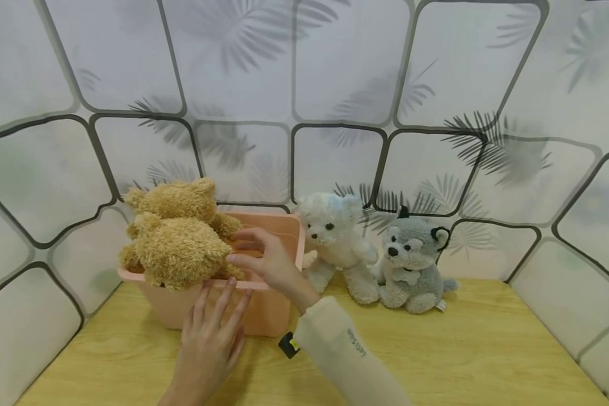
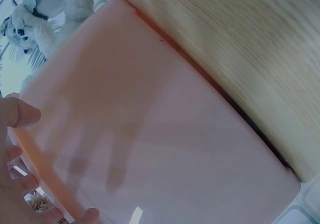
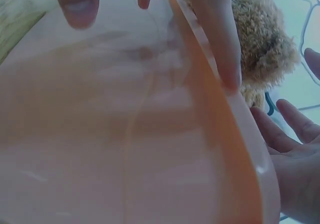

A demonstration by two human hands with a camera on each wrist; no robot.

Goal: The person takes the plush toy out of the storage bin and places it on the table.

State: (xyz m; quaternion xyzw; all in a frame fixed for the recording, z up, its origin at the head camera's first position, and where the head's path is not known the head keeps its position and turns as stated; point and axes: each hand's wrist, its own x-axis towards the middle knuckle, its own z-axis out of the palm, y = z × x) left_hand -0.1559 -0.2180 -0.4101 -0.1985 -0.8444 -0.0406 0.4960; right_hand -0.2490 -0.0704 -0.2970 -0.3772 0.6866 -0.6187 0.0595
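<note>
In the head view two curly golden-brown teddy bears lie in the left part of a pink plastic bin (image 1: pixel 266 316). The front teddy bear (image 1: pixel 177 251) leans on the front rim, while the back teddy bear (image 1: pixel 182 198) lies behind it, limbs toward the bin's middle. My left hand (image 1: pixel 210 332) lies along the bin's front wall, with straight, spread fingers reaching the rim beneath the front bear. Over the bin, my right hand (image 1: pixel 266 262) has loosely bent fingers, tips right beside the bears' limbs, gripping nothing. The bin's front wall (image 2: pixel 165 108) fills much of the left wrist view.
Right of the bin sit a white plush bear (image 1: pixel 335 248) and a grey plush husky (image 1: pixel 416 265). A small black object (image 1: pixel 288 345) shows by the right sleeve. The wooden tabletop (image 1: pixel 462 355) meets a patterned fabric backdrop (image 1: pixel 340 163) behind the toys.
</note>
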